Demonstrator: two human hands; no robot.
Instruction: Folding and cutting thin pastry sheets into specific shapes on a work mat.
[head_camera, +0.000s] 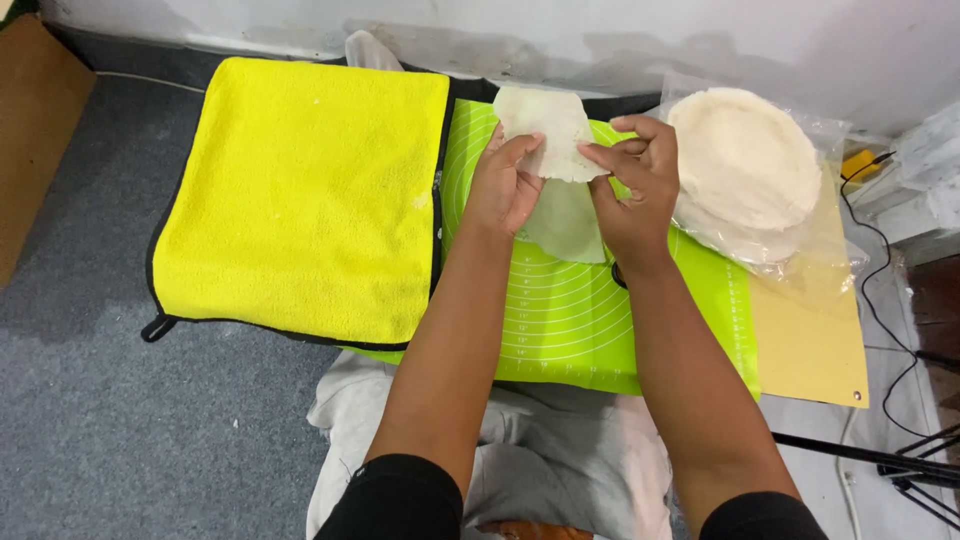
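Dough sheet (545, 135) | pinched by left hand (505, 185), right hand (635, 185) | raised over green mat (570, 320)

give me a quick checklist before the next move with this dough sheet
1. Both hands on the dough sheet: ok, left hand and right hand pinch its lower edge.
2. Sheet lifted off the green mat: ok.
3. Second sheet lying flat on the mat: ok.
4. Stack of rounds stays in its plastic bag: ok.
5. Yellow towel flat beside the mat: ok.
6. Sheet free of tears: cannot tell.
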